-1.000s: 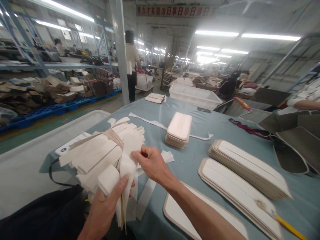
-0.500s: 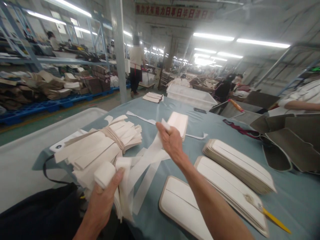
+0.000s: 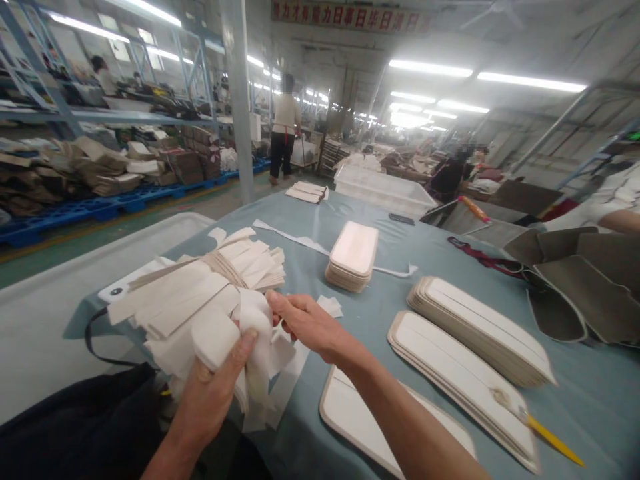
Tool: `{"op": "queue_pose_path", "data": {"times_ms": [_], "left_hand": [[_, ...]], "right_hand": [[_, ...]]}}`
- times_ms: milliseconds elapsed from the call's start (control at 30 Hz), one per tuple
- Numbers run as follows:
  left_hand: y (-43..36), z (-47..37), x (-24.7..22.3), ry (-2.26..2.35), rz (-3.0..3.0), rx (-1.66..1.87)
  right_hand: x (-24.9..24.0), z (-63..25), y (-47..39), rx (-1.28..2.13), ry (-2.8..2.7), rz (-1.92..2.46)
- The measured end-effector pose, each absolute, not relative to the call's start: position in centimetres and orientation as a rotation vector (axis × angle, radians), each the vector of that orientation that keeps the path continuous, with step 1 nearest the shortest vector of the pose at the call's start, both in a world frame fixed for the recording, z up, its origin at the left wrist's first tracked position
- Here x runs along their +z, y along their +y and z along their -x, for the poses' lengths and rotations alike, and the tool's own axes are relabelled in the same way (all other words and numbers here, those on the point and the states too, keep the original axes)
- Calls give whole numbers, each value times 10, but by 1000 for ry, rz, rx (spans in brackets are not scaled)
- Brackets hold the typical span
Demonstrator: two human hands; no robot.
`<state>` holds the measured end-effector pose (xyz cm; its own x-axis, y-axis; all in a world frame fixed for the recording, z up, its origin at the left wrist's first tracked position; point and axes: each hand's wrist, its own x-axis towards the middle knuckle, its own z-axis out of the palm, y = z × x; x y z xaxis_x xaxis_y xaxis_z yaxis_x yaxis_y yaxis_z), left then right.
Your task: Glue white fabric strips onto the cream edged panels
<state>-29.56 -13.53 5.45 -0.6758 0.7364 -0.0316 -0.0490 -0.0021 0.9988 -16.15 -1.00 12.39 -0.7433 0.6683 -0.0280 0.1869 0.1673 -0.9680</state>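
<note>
My left hand is closed around a folded bundle of white fabric strips, thumb on top, at the lower left. Fingers pinched, my right hand holds the looped part of a white strip just right of that bundle. Loose strip ends hang below both hands. Behind them lies a large sheaf of cream strips, tied round its middle with a beige band.
On the teal table are a short stack of cream pieces, longer stacks, a yellow-handled tool and a phone. A white bin stands behind. A person is farther back.
My right hand has come back from near the short stack to beside my left hand, bringing the strip into a loop. My left hand has stayed almost in place.
</note>
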Motion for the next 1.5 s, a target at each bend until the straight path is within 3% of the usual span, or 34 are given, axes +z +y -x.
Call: {"op": "queue_pose_path", "data": {"times_ms": [67,367,500,733,1000,1167,1400,1500], "left_hand": [[-125,292,61,1678,-750,1709],[-68,288,83,1500,-996,1723],[-58,283,93,1501,-937,1774],[-48,304,73,1623,-884,1781],[-42,319,90,1577,-1047,1622],[-57,320,113,1472,-1109,1524],[-89,308,105,1455,-1305,1220],[-97,303,91,1598,-1232,1074]], "right_hand": [[118,168,-6,1645,-1916,767],[154,161,40,937,-1861,989],[158,166,45,850,-1879,1036],[156,159,70,607,-1839,1239],[178,141,82,253,-2149,1447],[170,140,57,685,-2148,1180],[127,166,10,1919,-1942,628],[115,175,1,2071,-1734,686]]}}
